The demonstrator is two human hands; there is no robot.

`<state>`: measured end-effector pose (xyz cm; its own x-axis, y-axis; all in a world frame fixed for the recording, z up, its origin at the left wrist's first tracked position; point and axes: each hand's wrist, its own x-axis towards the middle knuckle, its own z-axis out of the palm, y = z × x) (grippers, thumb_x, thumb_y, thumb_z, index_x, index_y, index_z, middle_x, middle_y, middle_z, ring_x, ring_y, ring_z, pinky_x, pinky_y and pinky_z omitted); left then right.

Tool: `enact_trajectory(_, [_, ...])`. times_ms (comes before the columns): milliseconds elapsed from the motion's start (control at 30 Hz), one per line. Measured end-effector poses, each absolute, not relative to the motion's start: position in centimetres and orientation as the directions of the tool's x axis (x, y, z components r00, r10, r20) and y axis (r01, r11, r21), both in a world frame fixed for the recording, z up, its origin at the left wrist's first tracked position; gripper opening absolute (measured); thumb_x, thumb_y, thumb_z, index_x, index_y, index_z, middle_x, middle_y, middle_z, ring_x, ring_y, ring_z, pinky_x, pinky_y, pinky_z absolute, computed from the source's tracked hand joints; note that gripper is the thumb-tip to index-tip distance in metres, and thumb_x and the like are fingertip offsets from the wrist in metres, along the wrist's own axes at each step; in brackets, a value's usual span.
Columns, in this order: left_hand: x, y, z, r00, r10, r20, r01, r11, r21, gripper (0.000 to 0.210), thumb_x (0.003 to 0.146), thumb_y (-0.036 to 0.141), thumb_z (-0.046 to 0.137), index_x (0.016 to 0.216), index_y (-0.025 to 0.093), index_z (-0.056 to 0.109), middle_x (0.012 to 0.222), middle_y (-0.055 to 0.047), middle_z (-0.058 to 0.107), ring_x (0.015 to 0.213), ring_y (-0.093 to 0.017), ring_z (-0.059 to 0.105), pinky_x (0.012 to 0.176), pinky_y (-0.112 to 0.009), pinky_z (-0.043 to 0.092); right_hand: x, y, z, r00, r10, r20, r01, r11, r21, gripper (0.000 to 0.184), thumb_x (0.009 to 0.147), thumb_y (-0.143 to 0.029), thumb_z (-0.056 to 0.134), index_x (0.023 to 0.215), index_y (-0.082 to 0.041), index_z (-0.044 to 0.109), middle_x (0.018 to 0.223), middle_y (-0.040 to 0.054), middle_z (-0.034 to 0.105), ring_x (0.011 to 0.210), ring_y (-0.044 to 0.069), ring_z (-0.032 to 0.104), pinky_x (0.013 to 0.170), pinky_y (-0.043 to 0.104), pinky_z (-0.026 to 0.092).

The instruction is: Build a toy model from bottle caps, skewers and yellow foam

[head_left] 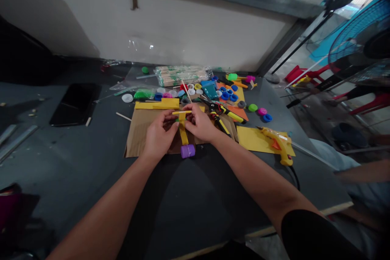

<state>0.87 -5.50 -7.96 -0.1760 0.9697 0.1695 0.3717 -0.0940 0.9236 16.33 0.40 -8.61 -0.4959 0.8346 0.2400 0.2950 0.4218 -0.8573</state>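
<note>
Head view: left hand (161, 133) and right hand (200, 124) pinch a yellow strip (183, 131); grey table (94, 158) below them, wall (213, 28) beyond, fan (376, 44) far right.

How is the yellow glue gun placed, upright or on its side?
On its side: the glue gun shows its full profile from above, orange trigger included, lying mostly across a yellow sheet.

A grey table (91, 183) meets a pale wall (198, 20) along its far edge. Toward that edge, on the left side, a black phone (74, 104) lies flat, with metal strips (20, 143) farther left. Beyond the right edge stand a large fan (378, 44) (its round cage cut off by the view) and red seating (293, 74). Another person's forearm (365, 172), blurred, appears beside the near right corner.
</note>
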Motion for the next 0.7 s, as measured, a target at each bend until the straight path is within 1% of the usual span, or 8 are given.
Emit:
enact_trajectory(100, [1.0, -5.5, -7.7, -0.183, 0.969, 0.164, 0.389, -0.082, 0.917, 0.029, 0.081, 0.023, 0.060, 0.109, 0.017, 0.059, 0.103, -0.007, 0.070, 0.093, -0.019, 0.067, 0.087, -0.036, 0.054, 16.3, 0.4, -8.8, -0.495, 0.833, 0.247, 0.285, 0.425, -0.859, 0.035, 0.075, -0.020, 0.057, 0.107, -0.020, 0.043, 0.092, 0.0017, 0.056, 0.065, 0.011, 0.052, 0.061, 0.028, 0.047])
enact_trajectory(200, [1.1, -5.5, -7.6, -0.190, 0.970, 0.154, 0.405, -0.065, 0.912, 0.028, 0.080, 0.021, 0.061, 0.107, 0.018, 0.060, 0.102, -0.006, 0.070, 0.091, -0.019, 0.068, 0.085, -0.035, 0.054, 16.3, 0.4, -9.0, -0.497, 0.829, 0.259, 0.264, 0.428, -0.864, 0.035, 0.076, -0.021, 0.058, 0.107, -0.020, 0.043, 0.091, 0.0016, 0.056, 0.066, 0.011, 0.053, 0.060, 0.027, 0.047])
enact_trajectory(367, [1.3, -5.6, -7.6, -0.196, 0.967, 0.165, 0.419, -0.070, 0.905, 0.029, 0.079, 0.018, 0.060, 0.108, 0.019, 0.060, 0.101, -0.005, 0.070, 0.090, -0.019, 0.068, 0.085, -0.034, 0.054, 16.3, 0.2, -8.5, -0.495, 0.830, 0.259, 0.301, 0.443, -0.845, 0.033, 0.075, -0.020, 0.058, 0.106, -0.019, 0.046, 0.089, 0.0013, 0.057, 0.064, 0.012, 0.053, 0.061, 0.028, 0.047])
enact_trajectory(433, [1.3, -5.6, -7.8, -0.192, 0.966, 0.173, 0.408, -0.082, 0.909, 0.029, 0.079, 0.019, 0.061, 0.108, 0.019, 0.060, 0.102, -0.005, 0.070, 0.091, -0.019, 0.068, 0.086, -0.035, 0.054, 16.2, 0.0, -8.0, -0.480, 0.817, 0.319, 0.317, 0.501, -0.805, 0.028, 0.077, -0.023, 0.059, 0.103, -0.019, 0.050, 0.092, 0.0029, 0.059, 0.071, 0.014, 0.055, 0.065, 0.029, 0.048])
enact_trajectory(533, [1.3, -5.5, -7.9, -0.177, 0.966, 0.187, 0.390, -0.106, 0.915, 0.028, 0.080, 0.022, 0.061, 0.109, 0.019, 0.059, 0.103, -0.006, 0.070, 0.093, -0.020, 0.067, 0.086, -0.035, 0.054, 16.0, -0.1, -7.2, -0.434, 0.793, 0.428, 0.331, 0.582, -0.743, 0.019, 0.081, -0.033, 0.062, 0.094, -0.020, 0.057, 0.093, 0.0042, 0.060, 0.082, 0.017, 0.056, 0.071, 0.031, 0.047])
enact_trajectory(600, [1.2, -5.5, -8.0, -0.176, 0.966, 0.191, 0.398, -0.108, 0.911, 0.030, 0.080, 0.021, 0.062, 0.109, 0.020, 0.059, 0.103, -0.006, 0.070, 0.092, -0.019, 0.067, 0.086, -0.035, 0.054, 15.9, -0.1, -7.0, -0.399, 0.792, 0.461, 0.331, 0.594, -0.733, 0.017, 0.084, -0.037, 0.060, 0.087, -0.020, 0.060, 0.088, 0.0034, 0.060, 0.083, 0.018, 0.056, 0.072, 0.031, 0.046])
enact_trajectory(700, [1.2, -5.5, -8.0, -0.181, 0.964, 0.195, 0.424, -0.103, 0.900, 0.031, 0.079, 0.018, 0.063, 0.110, 0.020, 0.058, 0.101, -0.005, 0.070, 0.090, -0.018, 0.068, 0.085, -0.034, 0.054, 15.6, 0.1, -7.0, -0.358, 0.787, 0.502, 0.308, 0.607, -0.733, 0.018, 0.086, -0.037, 0.060, 0.081, -0.020, 0.061, 0.081, 0.0023, 0.060, 0.080, 0.017, 0.057, 0.074, 0.031, 0.045])
